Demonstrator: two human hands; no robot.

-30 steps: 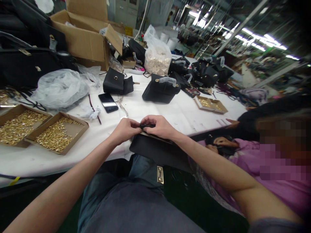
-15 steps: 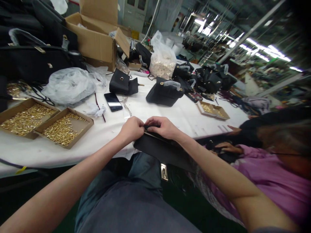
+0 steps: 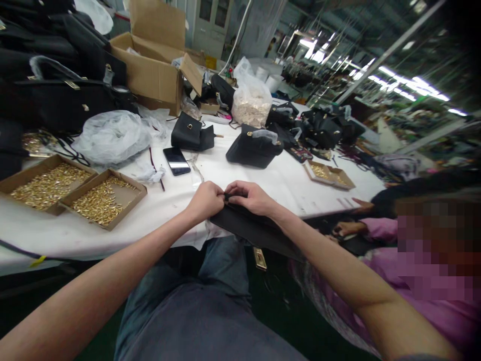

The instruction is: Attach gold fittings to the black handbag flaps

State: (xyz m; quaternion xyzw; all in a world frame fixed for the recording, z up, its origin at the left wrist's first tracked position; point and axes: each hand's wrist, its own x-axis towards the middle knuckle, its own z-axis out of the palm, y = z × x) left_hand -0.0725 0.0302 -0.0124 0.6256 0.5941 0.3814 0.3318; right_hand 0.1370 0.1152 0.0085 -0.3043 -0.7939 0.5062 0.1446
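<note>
A black handbag point(image 3: 248, 224) hangs over the table's near edge in front of me, its flap drooping with a gold clasp plate point(image 3: 259, 258) at the low end. My left hand point(image 3: 207, 199) pinches the bag's top edge at its left end, fingers closed. Right beside it, my right hand point(image 3: 252, 198) is curled over the same edge, thumb below and fingers above. The two sets of fingertips nearly meet. Whatever small part lies between them is hidden.
Cardboard trays of gold fittings point(image 3: 101, 205) lie at left, and another tray point(image 3: 326, 174) at right. Beyond my hands are a phone point(image 3: 176, 161) and two black bags point(image 3: 254, 146). A co-worker's pink sleeve point(image 3: 381, 229) is close on my right.
Both hands stay on the bag's edge with little movement. The hanging flap and its clasp plate have swung up slightly and tilted. The view has shifted a little.
</note>
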